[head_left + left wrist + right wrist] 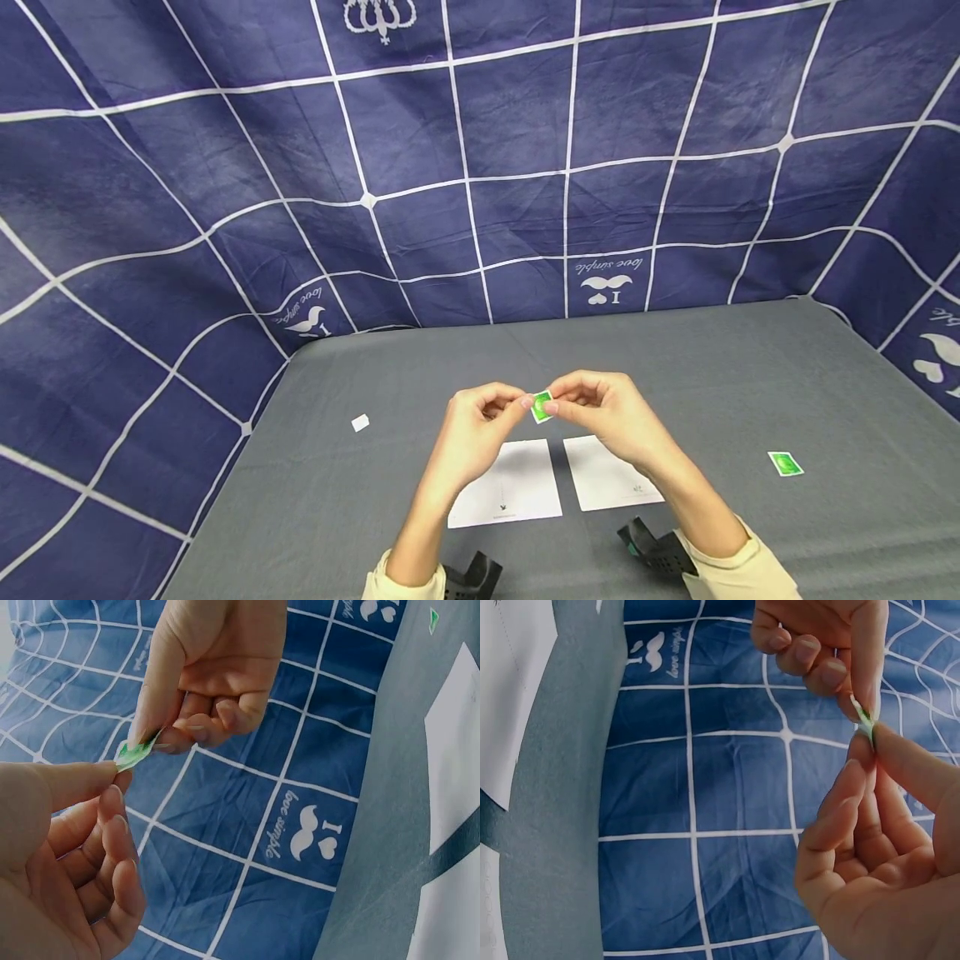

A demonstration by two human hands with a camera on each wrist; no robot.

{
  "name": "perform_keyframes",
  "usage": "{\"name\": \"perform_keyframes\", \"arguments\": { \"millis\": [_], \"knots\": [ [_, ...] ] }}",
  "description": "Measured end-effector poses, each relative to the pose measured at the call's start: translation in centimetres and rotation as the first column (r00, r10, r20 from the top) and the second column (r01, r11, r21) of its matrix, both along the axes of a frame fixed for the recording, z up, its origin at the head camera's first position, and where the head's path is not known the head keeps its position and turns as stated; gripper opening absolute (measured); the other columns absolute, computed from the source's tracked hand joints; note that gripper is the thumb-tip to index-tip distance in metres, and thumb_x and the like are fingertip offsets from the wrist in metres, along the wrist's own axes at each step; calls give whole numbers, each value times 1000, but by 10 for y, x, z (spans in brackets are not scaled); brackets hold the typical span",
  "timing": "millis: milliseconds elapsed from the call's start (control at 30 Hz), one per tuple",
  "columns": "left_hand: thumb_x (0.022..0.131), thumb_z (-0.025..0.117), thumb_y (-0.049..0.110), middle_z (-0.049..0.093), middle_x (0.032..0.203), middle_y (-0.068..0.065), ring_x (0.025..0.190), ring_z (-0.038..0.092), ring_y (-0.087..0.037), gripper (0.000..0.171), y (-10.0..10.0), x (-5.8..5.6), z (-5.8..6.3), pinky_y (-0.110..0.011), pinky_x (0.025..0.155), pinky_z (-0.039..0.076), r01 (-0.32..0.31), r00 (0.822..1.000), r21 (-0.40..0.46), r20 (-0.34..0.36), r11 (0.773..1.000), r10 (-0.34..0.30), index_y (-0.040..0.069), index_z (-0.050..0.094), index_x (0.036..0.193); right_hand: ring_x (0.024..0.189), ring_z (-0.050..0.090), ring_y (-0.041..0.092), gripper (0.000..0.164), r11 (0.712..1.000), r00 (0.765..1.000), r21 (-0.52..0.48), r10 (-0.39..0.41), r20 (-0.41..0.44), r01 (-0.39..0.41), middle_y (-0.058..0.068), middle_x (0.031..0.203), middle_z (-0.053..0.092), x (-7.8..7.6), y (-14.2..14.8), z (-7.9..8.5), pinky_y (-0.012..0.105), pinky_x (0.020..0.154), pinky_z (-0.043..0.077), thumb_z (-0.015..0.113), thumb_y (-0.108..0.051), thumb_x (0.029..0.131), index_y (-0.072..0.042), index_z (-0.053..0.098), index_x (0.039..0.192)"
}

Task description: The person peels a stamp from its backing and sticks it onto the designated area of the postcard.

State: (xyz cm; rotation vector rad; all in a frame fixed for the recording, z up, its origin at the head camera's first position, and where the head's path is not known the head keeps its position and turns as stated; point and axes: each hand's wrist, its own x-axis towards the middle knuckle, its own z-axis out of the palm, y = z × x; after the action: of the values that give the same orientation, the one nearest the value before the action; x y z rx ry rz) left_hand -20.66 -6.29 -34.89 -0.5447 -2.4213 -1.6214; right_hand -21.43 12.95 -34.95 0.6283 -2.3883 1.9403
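Observation:
Both hands meet over the table at a small green stamp-like piece of paper (542,407) with a white border. My left hand (480,429) pinches one edge between thumb and forefinger. At the opposite edge, my right hand (603,417) pinches it the same way. In the left wrist view the green piece (135,753) looks bent between the two thumbs. The right wrist view shows it nearly edge-on, a thin green and white sliver (865,720). The remaining fingers of both hands are curled loosely inward.
Two white sheets (517,492) (607,479) with small print lie side by side beneath the hands. Another green stamp-like piece (785,463) lies to the right, and a small white scrap (360,422) to the left. Behind the grey table (337,517) hangs a blue, white-lined cloth (517,217).

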Motion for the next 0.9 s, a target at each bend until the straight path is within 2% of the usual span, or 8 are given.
{"name": "perform_keyframes", "arguments": {
  "millis": [133, 267, 400, 467, 533, 733, 900],
  "knots": [
    [88, 69, 14, 63, 71, -1, 63, 54, -10, 12, 1, 1, 1, -23, 57, 43, 14, 998, 83, 63, 996, -19, 2, 73, 89, 75, 63, 13, 22, 998, 996, -40, 55, 67, -52, 11, 85, 68, 0, 2, 2, 27, 68, 50, 70, -7, 85, 8, 66, 101],
    [89, 67, 12, 59, 71, -1, 66, 53, -11, 15, 1, 3, 3, -23, 62, 46, 40, 987, 170, 149, 985, -66, -2, 71, 91, 82, 64, 13, 27, 989, 980, -110, 116, 159, -99, 5, 88, 70, 2, 5, 4, 29, 76, 51, 70, -8, 86, 10, 65, 105],
    [90, 66, 11, 57, 70, -2, 68, 53, -12, 16, 1, 3, 4, -26, 66, 48, 58, 971, 231, 213, 971, -108, -5, 69, 93, 82, 63, 11, 17, 975, 963, -181, 166, 210, -129, -1, 86, 69, 2, 7, 4, 28, 76, 51, 70, -8, 85, 1, 68, 99],
    [90, 66, 10, 56, 69, -2, 67, 53, -12, 16, 1, 4, 4, -25, 65, 48, 61, 971, 234, 213, 970, -112, -5, 69, 93, 80, 61, 10, 11, 974, 961, -188, 165, 220, -124, -2, 84, 68, 2, 6, 4, 27, 73, 50, 70, -8, 85, -5, 69, 96],
    [90, 66, 10, 56, 69, -1, 66, 53, -11, 15, 1, 3, 3, -24, 64, 47, 59, 975, 221, 197, 973, -104, -4, 69, 92, 76, 60, 9, 10, 978, 964, -177, 145, 224, -107, -3, 81, 67, 2, 6, 4, 27, 71, 49, 70, -9, 85, -6, 69, 95],
    [89, 68, 12, 59, 69, -3, 62, 53, -11, 13, 3, 1, 0, -21, 57, 44, 32, 992, 147, 115, 989, -49, -1, 71, 91, 67, 55, 11, 26, 991, 977, -125, 76, 201, -51, -4, 74, 63, 4, 4, 4, 28, 67, 48, 67, -12, 88, 10, 64, 102],
    [90, 68, 16, 63, 71, -6, 62, 56, -15, 15, 3, 0, -2, -22, 56, 44, 24, 998, 98, 63, 995, -30, 1, 72, 92, 68, 55, 15, 27, 997, 977, -78, 15, 211, 1, -1, 73, 61, 2, 3, 4, 28, 65, 47, 68, -13, 88, 9, 64, 102]
  ]
}}
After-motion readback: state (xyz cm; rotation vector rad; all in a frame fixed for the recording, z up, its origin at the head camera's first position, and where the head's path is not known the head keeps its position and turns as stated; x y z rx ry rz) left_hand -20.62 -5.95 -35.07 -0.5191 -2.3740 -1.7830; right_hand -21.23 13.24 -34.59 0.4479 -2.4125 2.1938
